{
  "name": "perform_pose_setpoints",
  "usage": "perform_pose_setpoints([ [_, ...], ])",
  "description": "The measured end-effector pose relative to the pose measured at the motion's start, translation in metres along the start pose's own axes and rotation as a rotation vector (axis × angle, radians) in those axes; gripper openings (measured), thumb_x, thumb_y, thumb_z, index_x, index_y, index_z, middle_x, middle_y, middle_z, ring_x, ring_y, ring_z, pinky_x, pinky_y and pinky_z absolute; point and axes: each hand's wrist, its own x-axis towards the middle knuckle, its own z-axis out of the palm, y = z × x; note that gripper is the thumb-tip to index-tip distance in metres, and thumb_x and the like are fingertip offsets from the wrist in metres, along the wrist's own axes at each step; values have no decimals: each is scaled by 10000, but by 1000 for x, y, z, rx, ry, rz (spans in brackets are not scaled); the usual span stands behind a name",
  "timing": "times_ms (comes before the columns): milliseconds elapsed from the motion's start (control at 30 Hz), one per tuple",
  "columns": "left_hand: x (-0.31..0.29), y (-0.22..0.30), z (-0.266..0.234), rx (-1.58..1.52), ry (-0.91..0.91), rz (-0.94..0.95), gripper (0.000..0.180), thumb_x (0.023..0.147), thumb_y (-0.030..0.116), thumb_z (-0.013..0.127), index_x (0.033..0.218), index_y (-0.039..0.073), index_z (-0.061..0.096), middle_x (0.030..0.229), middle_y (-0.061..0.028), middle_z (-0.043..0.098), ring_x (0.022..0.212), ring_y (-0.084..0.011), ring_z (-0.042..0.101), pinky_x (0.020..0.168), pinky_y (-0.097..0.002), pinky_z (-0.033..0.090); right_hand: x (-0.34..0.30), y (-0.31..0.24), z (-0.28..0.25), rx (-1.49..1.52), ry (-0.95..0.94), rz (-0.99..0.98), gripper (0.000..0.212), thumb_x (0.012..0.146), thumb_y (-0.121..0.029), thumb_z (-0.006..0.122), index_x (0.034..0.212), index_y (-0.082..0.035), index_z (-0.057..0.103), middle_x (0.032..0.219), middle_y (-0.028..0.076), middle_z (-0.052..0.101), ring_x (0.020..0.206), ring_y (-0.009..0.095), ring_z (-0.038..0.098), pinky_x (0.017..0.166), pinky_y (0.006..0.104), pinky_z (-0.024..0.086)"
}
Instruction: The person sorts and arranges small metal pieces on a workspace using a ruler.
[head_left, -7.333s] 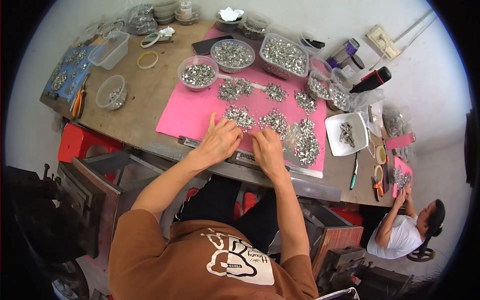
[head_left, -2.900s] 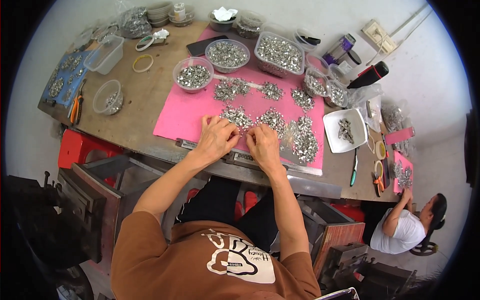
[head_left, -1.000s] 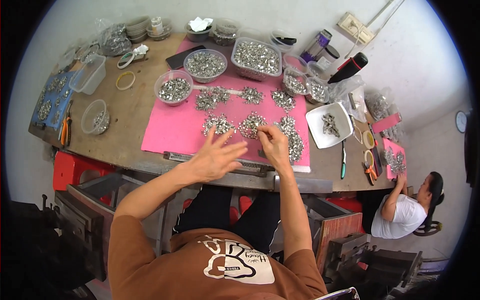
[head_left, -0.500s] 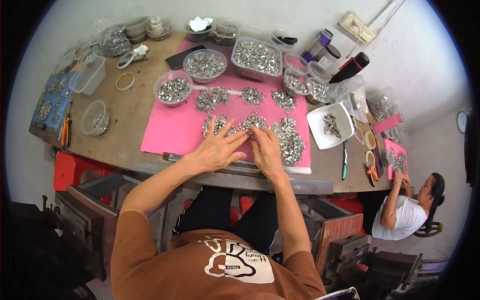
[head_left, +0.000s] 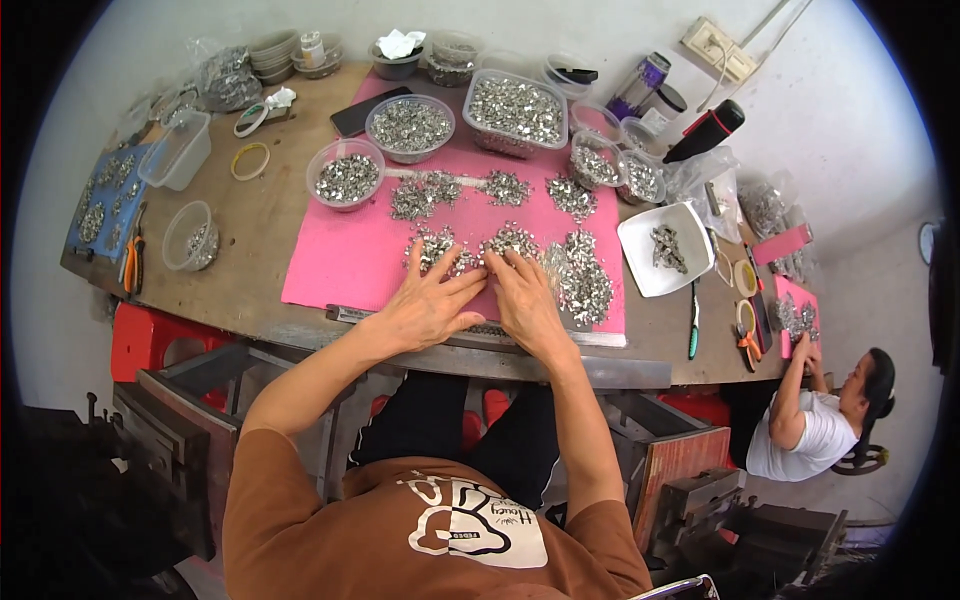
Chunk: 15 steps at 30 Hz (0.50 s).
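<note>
My left hand (head_left: 428, 303) lies palm down over the pink mat (head_left: 330, 262), its fingers spread at the near edge of a pile of small silvery metal pieces (head_left: 432, 243). Beside it, my right hand (head_left: 528, 302) reaches to a neighbouring pile of metal pieces (head_left: 511, 239) with fingers stretched out. The tips of both hands almost meet between these piles. A larger heap of metal pieces (head_left: 584, 280) lies to the right of my right hand. Farther back on the mat are three more heaps, among them a wide one (head_left: 425, 195). What lies under my fingertips is hidden.
Tubs of metal pieces, including a square one (head_left: 515, 110) and a round one (head_left: 347, 178), stand behind the heaps. To the right are a white dish (head_left: 640, 240) and a green-and-white toothbrush (head_left: 693, 320). Pliers (head_left: 133, 262) lie left. A co-worker (head_left: 810, 425) sits at far right.
My right hand's fingers have gone from bent together over the pile to stretched out and apart. My left hand has shifted slightly, still spread.
</note>
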Motion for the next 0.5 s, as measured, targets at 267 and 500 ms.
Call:
perform_pose_setpoints([
  [267, 0, 2, 0, -3, -25, 18, 616, 1007, 500, 520, 1429, 52, 550, 1504, -60, 504, 1489, -389, 275, 1149, -756, 83, -10, 2, -1, -24, 28, -58, 386, 944, -22, 559, 1327, 25, 582, 1397, 202, 576, 1323, 377, 515, 1122, 501, 384],
  [500, -7, -13, -16, 44, 13, -121, 524, 1005, 430, 551, 1383, 69, 593, 1491, -57, 526, 1489, -403, 284, 1142, -757, 89, -22, -2, -16, 211, 0, 10, 363, 937, -13, 530, 1284, 60, 609, 1413, 220, 560, 1343, 385, 503, 1145, 485, 374],
])
